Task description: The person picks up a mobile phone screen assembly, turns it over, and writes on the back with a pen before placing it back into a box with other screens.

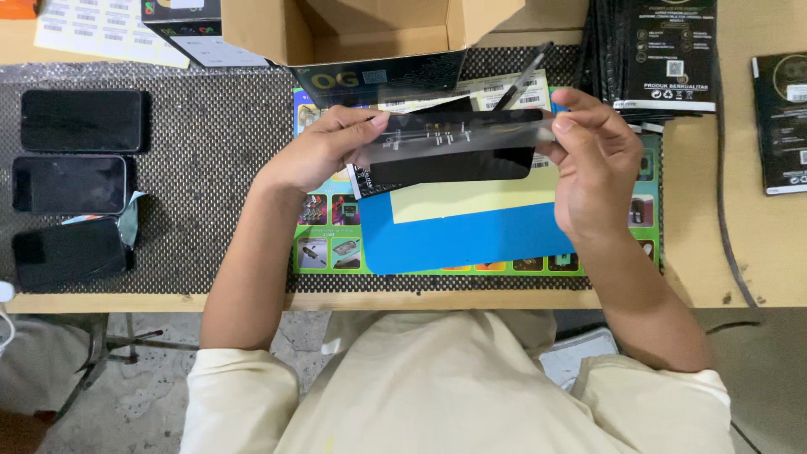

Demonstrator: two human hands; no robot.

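Note:
My left hand (324, 151) and my right hand (593, 155) hold the two ends of a clear rectangular screen protector sheet (462, 134), level above the desk. Under it, a black flat sleeve (445, 168) rests against my left fingers. Both sit over a blue work mat (454, 240) with a pale yellow sheet (471, 197) on it. The right thumb presses the sheet's right edge.
Three dark phones (80, 120) (69, 184) (67, 252) lie in a column at left on the black mesh pad (210, 168). An open cardboard box (370, 34) stands behind. Black packaged sleeves (664, 55) are stacked at right, with one more (782, 122) at the far right edge.

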